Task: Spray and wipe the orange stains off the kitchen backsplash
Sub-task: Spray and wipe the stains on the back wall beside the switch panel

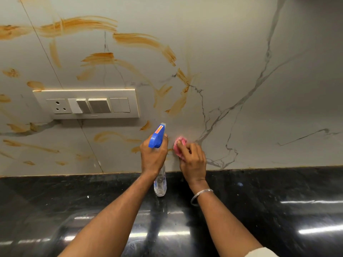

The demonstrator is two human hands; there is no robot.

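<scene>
1. The left arm (111, 219) is bare from the left hand (153, 154) to the picture's edge.
2. The right arm (228, 223) is bare too.
3. A thin, shiny silver bangle (201, 193) goes round the wrist behind the right hand (193, 160).
4. A bit of cream sleeve (259, 253) shows at the bottom edge.

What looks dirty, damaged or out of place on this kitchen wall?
Orange smears streak the backsplash above, below and beside the switch plate. The left hand grips a spray bottle; the right hand holds a pink cloth against the wall. Nothing looks broken or spilled.
</scene>
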